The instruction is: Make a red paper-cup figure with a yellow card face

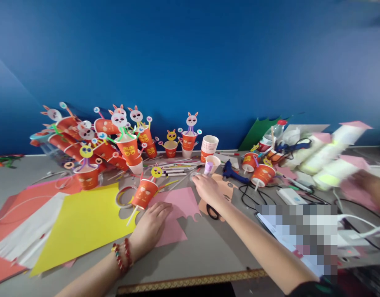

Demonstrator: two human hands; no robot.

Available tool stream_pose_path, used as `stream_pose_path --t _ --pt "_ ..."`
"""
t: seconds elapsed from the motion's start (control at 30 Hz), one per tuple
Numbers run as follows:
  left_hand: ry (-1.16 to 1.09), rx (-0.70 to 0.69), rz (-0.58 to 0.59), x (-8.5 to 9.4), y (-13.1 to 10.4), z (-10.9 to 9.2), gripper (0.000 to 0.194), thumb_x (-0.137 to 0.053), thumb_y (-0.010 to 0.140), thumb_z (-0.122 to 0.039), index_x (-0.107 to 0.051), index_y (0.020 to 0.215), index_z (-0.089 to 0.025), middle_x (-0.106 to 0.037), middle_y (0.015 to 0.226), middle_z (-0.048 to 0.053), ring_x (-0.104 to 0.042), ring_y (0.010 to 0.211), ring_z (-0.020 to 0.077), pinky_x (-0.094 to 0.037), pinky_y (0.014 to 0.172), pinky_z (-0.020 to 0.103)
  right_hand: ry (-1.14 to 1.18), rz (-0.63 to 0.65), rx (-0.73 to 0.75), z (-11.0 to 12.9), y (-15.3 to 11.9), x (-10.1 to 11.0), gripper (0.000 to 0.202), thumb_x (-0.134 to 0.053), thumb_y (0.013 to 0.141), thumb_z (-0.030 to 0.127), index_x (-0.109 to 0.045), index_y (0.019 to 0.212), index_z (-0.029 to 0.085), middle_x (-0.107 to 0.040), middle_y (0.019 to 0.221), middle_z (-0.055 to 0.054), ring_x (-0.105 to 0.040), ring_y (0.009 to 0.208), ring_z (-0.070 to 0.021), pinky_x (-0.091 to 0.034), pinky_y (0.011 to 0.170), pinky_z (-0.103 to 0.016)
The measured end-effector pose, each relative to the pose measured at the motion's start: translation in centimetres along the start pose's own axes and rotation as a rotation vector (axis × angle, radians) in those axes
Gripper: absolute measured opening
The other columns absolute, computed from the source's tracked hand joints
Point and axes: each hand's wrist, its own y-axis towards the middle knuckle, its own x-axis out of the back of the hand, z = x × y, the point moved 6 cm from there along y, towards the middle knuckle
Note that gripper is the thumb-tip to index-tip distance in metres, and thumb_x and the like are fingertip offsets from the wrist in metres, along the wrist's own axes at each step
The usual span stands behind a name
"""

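My left hand [151,225] lies open on pink paper [180,202], just below a tilted red paper cup [144,194] with a yellow animal face [156,172] and a white straw. Farther right, my right hand [205,187] reaches over peach paper [228,187], its fingers drawn together; what they hold is too small to make out. A white cup [212,164] with something purple at it stands just beyond those fingers. A black ring [212,212] lies below my right wrist. Left of my left hand is a roll of tape [125,196].
Decorated red cups [86,177] crowd the back left. Stacked cups [209,145] and markers [177,170] lie at the back middle. Yellow paper [81,227] covers the left. At right are a blue glue gun [235,173], cables, a white adapter [291,196] and another person's blurred hand [364,187].
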Motion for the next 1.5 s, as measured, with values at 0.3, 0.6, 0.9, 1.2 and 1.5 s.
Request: stream_pose_path --t 0.3,0.6,0.9,1.2,1.5 --pt "-0.085 0.003 0.042 0.3 0.5 0.5 0.027 -0.048 0.094 -0.016 -0.064 0.115 -0.02 -0.067 0.118 0.009 -0.061 0.11 0.0237 -0.052 0.095 0.041 0.084 -0.04 0.104 0.9 -1.2 2.9 0.029 -0.046 0.095 0.011 -0.064 0.116 0.019 -0.068 0.116 -0.01 -0.061 0.109 -0.024 -0.049 0.094 -0.037" --pt "-0.188 0.01 0.012 2.0 0.5 -0.7 0.037 -0.048 0.091 -0.017 -0.056 0.127 -0.019 -0.064 0.125 0.01 -0.058 0.117 0.0232 -0.049 0.1 0.04 0.319 0.011 0.393 10.4 -10.7 3.1 0.024 -0.046 0.093 0.011 -0.062 0.108 0.019 -0.071 0.092 -0.007 -0.061 0.086 -0.0213 -0.05 0.079 -0.032" --pt "-0.096 0.038 0.176 1.1 -0.2 -3.7 0.041 -0.063 0.086 -0.033 -0.053 0.123 -0.02 -0.063 0.118 0.01 -0.058 0.11 0.0278 -0.05 0.094 0.043 0.504 -0.077 0.256 9.2 -12.5 1.7 0.016 -0.057 0.09 0.013 -0.056 0.105 0.02 -0.067 0.106 -0.009 -0.062 0.097 -0.0237 -0.052 0.086 -0.037" --pt "-0.091 0.02 0.18 0.1 -0.7 -3.1 0.054 -0.066 0.077 -0.024 -0.051 0.129 -0.018 -0.061 0.128 0.011 -0.054 0.116 0.0289 -0.046 0.1 0.045 0.514 -0.052 0.205 8.7 -14.4 1.4 0.022 -0.051 0.096 0.016 -0.064 0.113 0.021 -0.068 0.105 -0.009 -0.062 0.095 -0.0237 -0.055 0.086 -0.038" --pt "-0.065 0.0 0.203 -0.2 -0.7 -3.1 0.052 -0.062 0.082 -0.028 -0.051 0.131 -0.016 -0.059 0.131 0.012 -0.052 0.117 0.0309 -0.044 0.1 0.047 0.515 -0.084 0.219 8.7 -14.3 1.3 0.024 -0.049 0.095 0.012 -0.065 0.111 0.018 -0.07 0.106 -0.009 -0.062 0.095 -0.0226 -0.056 0.085 -0.037"
